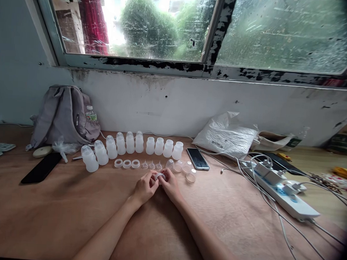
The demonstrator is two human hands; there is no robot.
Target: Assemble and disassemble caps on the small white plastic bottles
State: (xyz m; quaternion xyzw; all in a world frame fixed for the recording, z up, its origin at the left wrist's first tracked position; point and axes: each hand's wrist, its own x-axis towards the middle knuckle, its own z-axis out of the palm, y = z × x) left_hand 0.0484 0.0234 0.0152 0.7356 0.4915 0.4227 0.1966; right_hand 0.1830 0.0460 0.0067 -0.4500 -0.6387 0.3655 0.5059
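Note:
Both of my hands meet over the table, fingers closed round a small white bottle collar ring [160, 176]. My left hand [145, 186] grips its left side and my right hand [171, 184] its right side. Whether a teat sits inside the ring is hard to make out. Just beyond lie three white collar rings [126, 164] and three clear silicone teats [151, 165]. Clear domed caps [191, 176] rest beside my right hand. Behind them stand several uncapped frosted bottles [159, 146]. A curved row of several capped baby bottles [111, 147] stands to the left.
A phone [198, 159] lies right of the bottles. Farther right are a power strip [286, 196] with trailing cables and a silvery plastic bag [227, 134]. On the left, a grey backpack [63, 114] leans by the wall near a black pouch [42, 168].

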